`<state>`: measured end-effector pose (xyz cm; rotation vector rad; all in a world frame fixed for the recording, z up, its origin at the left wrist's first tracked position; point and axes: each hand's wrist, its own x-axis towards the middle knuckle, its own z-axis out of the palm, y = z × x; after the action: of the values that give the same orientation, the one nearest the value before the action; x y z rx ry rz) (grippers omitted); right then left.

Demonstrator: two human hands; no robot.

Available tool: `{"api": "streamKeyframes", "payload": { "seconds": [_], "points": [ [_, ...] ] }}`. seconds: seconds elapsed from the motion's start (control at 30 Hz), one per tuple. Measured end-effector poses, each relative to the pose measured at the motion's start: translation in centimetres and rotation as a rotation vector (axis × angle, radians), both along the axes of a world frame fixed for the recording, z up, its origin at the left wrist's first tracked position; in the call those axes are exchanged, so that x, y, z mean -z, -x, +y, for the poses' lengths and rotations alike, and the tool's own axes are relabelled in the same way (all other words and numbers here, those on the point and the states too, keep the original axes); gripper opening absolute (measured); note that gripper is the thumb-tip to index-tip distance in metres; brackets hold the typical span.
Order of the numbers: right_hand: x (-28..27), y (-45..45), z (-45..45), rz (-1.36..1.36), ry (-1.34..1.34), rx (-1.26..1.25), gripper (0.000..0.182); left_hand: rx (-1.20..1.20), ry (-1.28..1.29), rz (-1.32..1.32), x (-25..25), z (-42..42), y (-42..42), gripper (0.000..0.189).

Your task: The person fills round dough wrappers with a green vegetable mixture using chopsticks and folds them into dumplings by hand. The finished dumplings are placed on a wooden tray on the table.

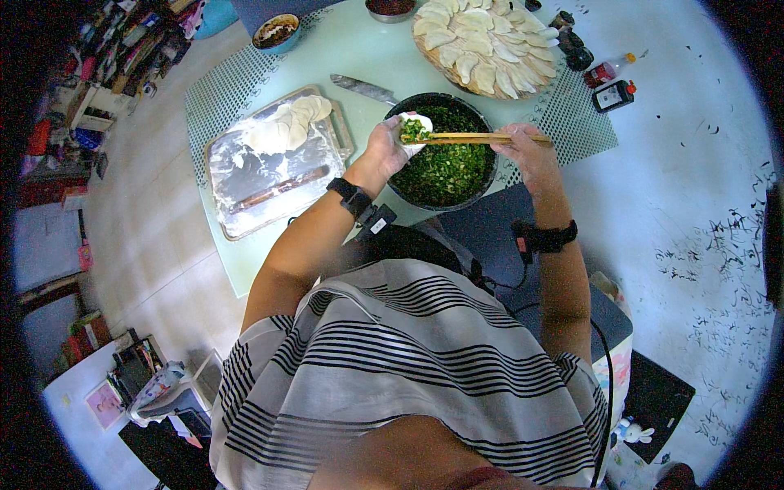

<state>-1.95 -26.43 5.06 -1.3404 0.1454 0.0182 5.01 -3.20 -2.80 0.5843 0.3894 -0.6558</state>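
Note:
My left hand holds a round dough wrapper with chopped green filling on it, above the left rim of a dark bowl. My right hand grips a pair of wooden chopsticks, whose tips touch the filling on the wrapper. The bowl holds more of the green filling. To the left, a floury board carries a stack of overlapping wrappers and a wooden rolling pin. Behind the bowl lies a knife.
A round woven tray full of folded dumplings stands at the back right. Several bottles, one a dark sauce bottle, stand to its right. A blue bowl and a metal bowl sit at the far side of the table.

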Motion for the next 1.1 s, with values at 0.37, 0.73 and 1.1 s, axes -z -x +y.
{"api": "streamKeyframes", "payload": {
  "seconds": [0.37,0.73,1.1],
  "points": [
    [2.5,-0.4,-0.5,-0.008,-0.065,0.065,0.016,0.018,0.042,-0.017,0.5,0.3,0.1,0.031],
    [1.1,-0.5,0.8,-0.114,0.066,0.067,0.016,-0.050,0.074,0.030,-0.6,1.0,0.1,0.026],
    [0.3,-1.6,1.7,0.025,-0.149,0.099,0.018,-0.081,0.060,0.032,-0.8,2.5,0.2,0.030]
  ]
}}
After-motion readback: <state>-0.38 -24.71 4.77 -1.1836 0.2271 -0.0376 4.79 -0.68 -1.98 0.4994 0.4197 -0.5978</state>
